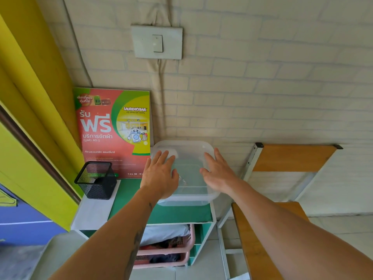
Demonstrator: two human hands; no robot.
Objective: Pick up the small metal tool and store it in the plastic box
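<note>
A clear plastic box (pixel 187 199) with its translucent lid on stands on the green shelf top (pixel 177 214) against the brick wall. My left hand (pixel 161 174) lies flat on the lid's left side, fingers spread. My right hand (pixel 217 171) lies flat on the lid's right side, fingers spread too. Neither hand holds anything. Through the lid, between my hands, a thin metal piece (pixel 182 179) shows faintly inside the box; I cannot tell its exact shape.
A black mesh pen holder (pixel 95 180) stands on the shelf's left part, in front of a red and green laundry poster (pixel 114 130). A pink basket (pixel 171 253) sits in the shelf below. A wooden chair (pixel 282 178) stands close on the right. A light switch (pixel 157 42) is on the wall.
</note>
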